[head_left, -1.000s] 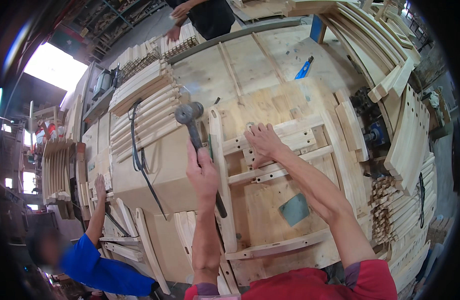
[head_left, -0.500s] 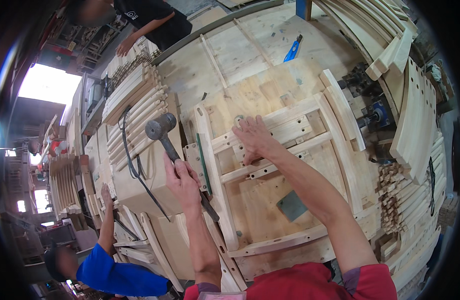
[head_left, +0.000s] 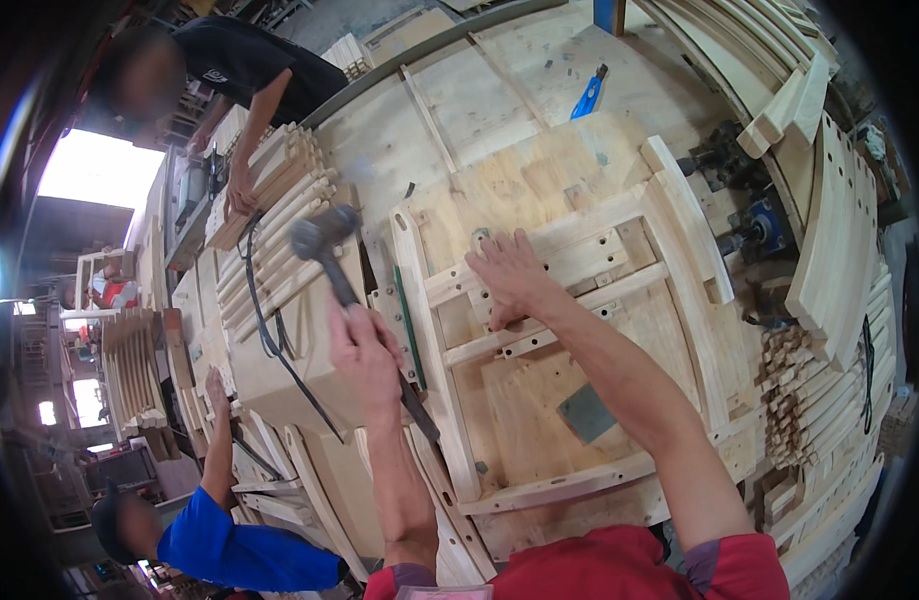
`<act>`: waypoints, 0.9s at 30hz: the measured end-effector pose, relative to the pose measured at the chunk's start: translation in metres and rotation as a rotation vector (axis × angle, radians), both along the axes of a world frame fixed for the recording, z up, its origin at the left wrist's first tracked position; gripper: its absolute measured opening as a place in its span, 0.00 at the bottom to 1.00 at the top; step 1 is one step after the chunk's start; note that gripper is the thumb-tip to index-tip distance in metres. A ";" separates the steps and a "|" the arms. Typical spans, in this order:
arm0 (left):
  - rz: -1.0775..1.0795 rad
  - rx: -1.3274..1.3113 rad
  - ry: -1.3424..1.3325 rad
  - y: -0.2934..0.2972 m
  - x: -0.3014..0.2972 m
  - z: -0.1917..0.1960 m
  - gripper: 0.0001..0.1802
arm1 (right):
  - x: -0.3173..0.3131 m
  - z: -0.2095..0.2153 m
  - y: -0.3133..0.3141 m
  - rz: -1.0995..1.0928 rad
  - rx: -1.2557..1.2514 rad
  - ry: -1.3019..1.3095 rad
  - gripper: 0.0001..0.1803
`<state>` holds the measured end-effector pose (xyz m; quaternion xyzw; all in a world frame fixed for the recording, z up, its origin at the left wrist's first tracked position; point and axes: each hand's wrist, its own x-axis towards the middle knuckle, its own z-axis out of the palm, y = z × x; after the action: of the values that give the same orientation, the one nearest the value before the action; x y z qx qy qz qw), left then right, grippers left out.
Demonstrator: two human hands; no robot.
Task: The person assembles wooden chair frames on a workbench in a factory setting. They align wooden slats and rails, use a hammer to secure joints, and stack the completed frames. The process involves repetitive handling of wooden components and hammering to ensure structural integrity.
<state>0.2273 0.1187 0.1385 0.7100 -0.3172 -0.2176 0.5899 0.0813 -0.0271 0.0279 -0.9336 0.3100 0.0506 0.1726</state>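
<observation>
My left hand (head_left: 367,350) is wrapped round the handle of a dark mallet (head_left: 323,233). The mallet's head is raised and slightly blurred, left of a pale wooden frame (head_left: 570,490). The frame lies on a plywood board, with rails across its middle. My right hand (head_left: 517,277) rests spread and flat on the upper rail and a drilled wooden strip (head_left: 587,258). Just below it, a second drilled strip (head_left: 540,345) lies against the lower rail. A dark green square piece (head_left: 586,412) shows inside the frame.
A blue-handled tool (head_left: 588,95) lies at the far side. Machinery with a blue part (head_left: 763,228) stands right of the frame, near stacked wooden parts (head_left: 830,240). Spindles (head_left: 275,230) are piled at left. Two people work there, one in black (head_left: 270,65), one in blue (head_left: 240,545).
The mallet's head has shifted very slightly; my right hand stays in place. The person in black has leaned further in, a hand now lower on the wood stack.
</observation>
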 end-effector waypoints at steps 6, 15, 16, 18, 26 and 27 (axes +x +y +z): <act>0.200 0.346 -0.494 0.007 0.017 -0.055 0.28 | 0.020 0.024 0.018 0.073 -0.007 -0.039 0.61; 0.274 0.015 -0.491 -0.017 -0.008 0.012 0.30 | 0.005 0.021 -0.004 0.035 0.029 0.009 0.61; 0.259 0.162 -0.592 -0.001 0.006 -0.010 0.29 | 0.012 0.025 0.005 0.067 0.022 -0.017 0.61; 0.238 0.459 -0.819 0.041 0.037 -0.043 0.28 | 0.035 0.036 0.023 0.150 0.010 -0.099 0.61; -0.576 0.591 0.556 0.147 -0.043 -0.005 0.15 | 0.000 0.002 -0.006 0.059 -0.019 0.048 0.64; -0.895 0.565 0.228 0.181 -0.060 -0.015 0.17 | 0.008 0.005 0.001 0.077 -0.021 0.019 0.64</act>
<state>0.1668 0.2993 0.1238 0.6085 -0.4516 -0.6000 0.2565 0.0895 -0.0257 0.0330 -0.9461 0.2758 0.0629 0.1580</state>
